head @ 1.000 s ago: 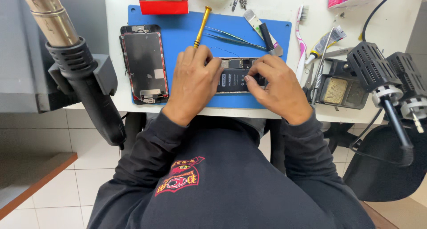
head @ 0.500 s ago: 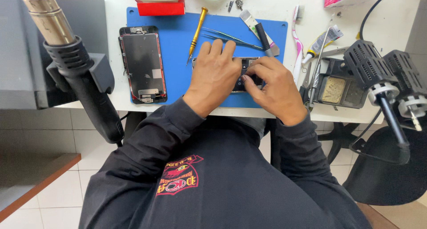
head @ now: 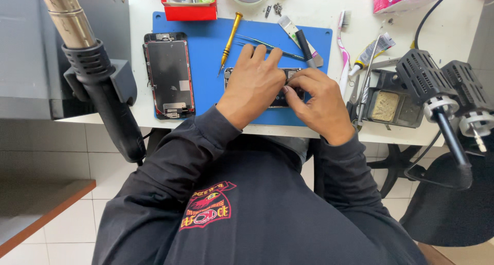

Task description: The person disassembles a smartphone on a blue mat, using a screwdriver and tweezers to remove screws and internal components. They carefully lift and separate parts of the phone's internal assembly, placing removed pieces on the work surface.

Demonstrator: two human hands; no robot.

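Two hands on job: both over opened phone body (head: pixel 286 88), mid blue mat (head: pixel 206 64), near edge of table (head: pixel 329 7).
L hand (head: pixel 253 86): laid flat across phone's left part, fingers spread, pinning it; not closed round anything.
R hand (head: pixel 315 101): fingertips (head: pixel 286 91) pinched at phone's middle; can't tell if a small part is held.
Doing it well: keep L pressing steady so body can't slide; work w/ light fingertip force, no prying.
Phone look: dark, back open, mostly hidden under hands.
Far left on mat: detached screen (head: pixel 169 74).
Far side: yellow screwdriver (head: pixel 229 37), tweezers (head: pixel 268 43).
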